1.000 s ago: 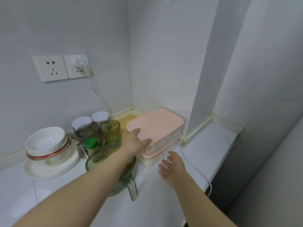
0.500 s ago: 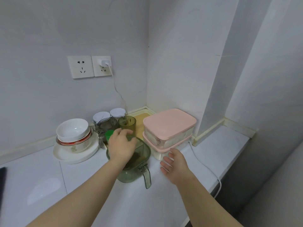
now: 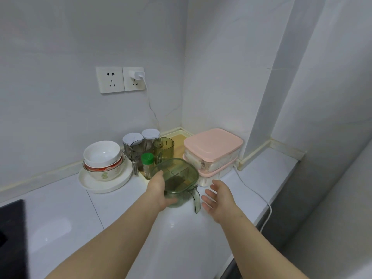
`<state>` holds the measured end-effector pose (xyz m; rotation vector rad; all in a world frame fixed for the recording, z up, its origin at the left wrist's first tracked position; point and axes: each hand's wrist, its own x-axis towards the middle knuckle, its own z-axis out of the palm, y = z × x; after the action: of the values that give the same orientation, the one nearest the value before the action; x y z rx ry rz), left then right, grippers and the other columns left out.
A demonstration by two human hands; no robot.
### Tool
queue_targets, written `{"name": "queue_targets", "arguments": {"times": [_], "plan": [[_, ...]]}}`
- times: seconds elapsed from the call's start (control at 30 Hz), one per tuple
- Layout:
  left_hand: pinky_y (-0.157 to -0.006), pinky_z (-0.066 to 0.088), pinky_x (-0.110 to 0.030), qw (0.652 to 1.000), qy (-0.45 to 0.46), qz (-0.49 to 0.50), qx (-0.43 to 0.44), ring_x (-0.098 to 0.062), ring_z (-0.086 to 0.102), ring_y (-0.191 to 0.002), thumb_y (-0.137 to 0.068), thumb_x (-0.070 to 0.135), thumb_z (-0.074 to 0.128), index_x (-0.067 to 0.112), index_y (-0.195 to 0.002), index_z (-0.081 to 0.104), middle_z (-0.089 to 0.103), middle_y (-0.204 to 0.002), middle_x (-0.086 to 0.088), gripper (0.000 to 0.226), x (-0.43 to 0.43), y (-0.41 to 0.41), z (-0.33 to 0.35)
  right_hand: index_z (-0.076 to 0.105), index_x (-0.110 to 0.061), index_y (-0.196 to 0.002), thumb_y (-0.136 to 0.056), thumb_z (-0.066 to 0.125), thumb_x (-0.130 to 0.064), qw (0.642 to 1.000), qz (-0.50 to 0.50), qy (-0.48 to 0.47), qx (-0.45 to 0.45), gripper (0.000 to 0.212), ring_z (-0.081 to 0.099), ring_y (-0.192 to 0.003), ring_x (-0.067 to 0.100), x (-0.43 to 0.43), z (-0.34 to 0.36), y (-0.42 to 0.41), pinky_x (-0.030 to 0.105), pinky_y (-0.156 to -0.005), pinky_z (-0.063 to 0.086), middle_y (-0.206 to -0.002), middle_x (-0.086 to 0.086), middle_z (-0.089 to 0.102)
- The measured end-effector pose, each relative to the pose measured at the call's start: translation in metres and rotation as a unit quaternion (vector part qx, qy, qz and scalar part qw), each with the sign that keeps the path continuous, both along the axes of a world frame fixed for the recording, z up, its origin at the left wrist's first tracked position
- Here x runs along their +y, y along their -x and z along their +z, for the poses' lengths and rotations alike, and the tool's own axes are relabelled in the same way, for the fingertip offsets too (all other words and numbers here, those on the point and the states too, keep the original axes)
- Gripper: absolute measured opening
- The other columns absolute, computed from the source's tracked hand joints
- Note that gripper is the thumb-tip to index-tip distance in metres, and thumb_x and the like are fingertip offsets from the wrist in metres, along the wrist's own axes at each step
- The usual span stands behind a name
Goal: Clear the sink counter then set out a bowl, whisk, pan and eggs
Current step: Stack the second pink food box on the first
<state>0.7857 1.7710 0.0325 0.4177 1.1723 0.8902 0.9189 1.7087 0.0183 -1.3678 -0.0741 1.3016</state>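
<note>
Your counter (image 3: 60, 228) runs to a back right corner, where two pink-lidded boxes (image 3: 213, 146) sit stacked. Clear walls show pale contents, can't tell what. At the back edge, left of that corner, a plate (image 3: 104, 186) carries nested bowls w/ an empty white bowl (image 3: 101, 154) on top. It's prob the one to set out, and it's ceramic, so lift w/ care. Just beside the boxes is the green jug (image 3: 179, 178): thin clear plastic, prob light and slick, w/ something dark inside, unclear what. Your left hand (image 3: 159, 188) wraps its left wall, thumb at the rim, fingers curled under. Your right hand (image 3: 219, 196) hangs apart, fingers spread, holding nothing, near the handle (image 3: 196, 200), which is the best grip pt. Behind the jug: tumblers (image 3: 163, 147) and a green-capped bottle (image 3: 147, 164).
</note>
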Motion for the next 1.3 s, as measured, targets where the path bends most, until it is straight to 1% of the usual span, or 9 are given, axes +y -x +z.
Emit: {"name": "queue_targets", "arguments": {"times": [0.27, 0.37, 0.47, 0.57, 0.67, 0.83, 1.07, 1.17, 1.3], "plan": [[-0.100, 0.037, -0.060, 0.998, -0.020, -0.045, -0.026, -0.035, 0.037, -0.132, -0.098, 0.033, 0.042, 0.014, -0.134, 0.042, 0.040, -0.142, -0.014, 0.040, -0.002, 0.016, 0.001, 0.050, -0.012, -0.109, -0.094, 0.049, -0.030, 1.000, -0.008, 0.003, 0.005, 0.024, 0.051, -0.101, 0.025, -0.004, 0.001, 0.015, 0.034, -0.084, 0.041, -0.114, 0.008, 0.052], [-0.089, 0.040, -0.051, 0.997, -0.029, -0.064, -0.017, -0.031, 0.039, -0.131, -0.099, 0.030, 0.041, 0.012, -0.135, 0.042, 0.043, -0.135, -0.013, 0.040, -0.009, 0.020, 0.007, 0.050, -0.012, -0.110, -0.095, 0.049, -0.030, 1.000, -0.006, 0.002, 0.005, 0.024, 0.051, -0.100, 0.024, -0.007, 0.005, 0.020, 0.034, -0.085, 0.041, -0.114, 0.008, 0.052], [-0.100, 0.036, -0.045, 0.996, -0.062, -0.060, 0.037, -0.027, 0.032, -0.136, -0.099, 0.029, 0.043, 0.017, -0.140, 0.037, 0.035, -0.146, -0.009, 0.043, -0.018, 0.025, 0.015, 0.050, -0.012, -0.109, -0.095, 0.048, -0.030, 1.000, -0.006, -0.007, 0.002, 0.023, 0.052, -0.090, 0.022, -0.013, 0.011, 0.025, 0.034, -0.084, 0.040, -0.111, 0.007, 0.052], [-0.094, 0.037, -0.040, 0.993, -0.087, -0.059, 0.058, -0.025, 0.033, -0.136, -0.098, 0.029, 0.045, 0.019, -0.139, 0.039, 0.032, -0.150, -0.006, 0.043, -0.026, 0.037, 0.018, 0.050, -0.013, -0.107, -0.094, 0.048, -0.030, 1.000, -0.001, -0.012, -0.005, 0.022, 0.053, -0.084, 0.021, -0.021, 0.015, 0.037, 0.035, -0.086, 0.041, -0.103, 0.006, 0.054], [-0.092, 0.039, -0.039, 0.992, -0.091, -0.064, 0.063, -0.022, 0.041, -0.131, -0.098, 0.024, 0.046, 0.016, -0.136, 0.044, 0.040, -0.143, -0.005, 0.039, -0.037, 0.050, 0.017, 0.050, -0.014, -0.105, -0.094, 0.048, -0.031, 1.000, 0.014, -0.016, -0.006, 0.020, 0.053, -0.094, 0.023, -0.031, 0.015, 0.052, 0.035, -0.090, 0.041, -0.103, 0.005, 0.055], [-0.088, 0.045, -0.039, 0.993, -0.076, -0.051, 0.079, -0.023, 0.054, -0.112, -0.096, 0.018, 0.047, 0.009, -0.127, 0.050, 0.053, -0.115, -0.005, 0.032, -0.067, 0.078, 0.010, 0.048, -0.014, -0.114, -0.095, 0.047, -0.031, 0.999, 0.039, -0.032, 0.003, 0.025, 0.052, -0.103, 0.025, -0.061, 0.015, 0.085, 0.034, -0.086, 0.041, -0.115, 0.007, 0.053], [-0.083, 0.047, -0.035, 0.992, -0.065, -0.018, 0.104, -0.022, 0.059, -0.099, -0.096, 0.018, 0.047, 0.010, -0.120, 0.054, 0.061, -0.101, -0.004, 0.026, -0.116, 0.104, -0.005, 0.049, -0.012, -0.118, -0.096, 0.046, -0.030, 0.997, 0.076, -0.029, 0.010, 0.029, 0.053, -0.104, 0.026, -0.098, 0.006, 0.107, 0.036, -0.090, 0.041, -0.126, 0.009, 0.054], [-0.078, 0.047, -0.033, 0.993, -0.064, 0.002, 0.098, -0.022, 0.060, -0.096, -0.095, 0.019, 0.049, 0.012, -0.116, 0.055, 0.062, -0.090, -0.002, 0.024, -0.147, 0.110, -0.012, 0.050, -0.013, -0.117, -0.095, 0.048, -0.030, 0.994, 0.104, -0.032, 0.012, 0.028, 0.053, -0.105, 0.026, -0.122, 0.003, 0.112, 0.035, -0.089, 0.041, -0.125, 0.009, 0.054], [-0.081, 0.046, -0.034, 0.994, -0.055, 0.025, 0.092, -0.023, 0.061, -0.096, -0.095, 0.020, 0.050, 0.011, -0.114, 0.056, 0.063, -0.091, -0.003, 0.022, -0.198, 0.111, -0.017, 0.054, -0.012, -0.111, -0.094, 0.049, -0.029, 0.991, 0.134, -0.025, 0.019, 0.024, 0.053, -0.105, 0.026, -0.164, -0.001, 0.113, 0.035, -0.090, 0.041, -0.120, 0.009, 0.056]]}}
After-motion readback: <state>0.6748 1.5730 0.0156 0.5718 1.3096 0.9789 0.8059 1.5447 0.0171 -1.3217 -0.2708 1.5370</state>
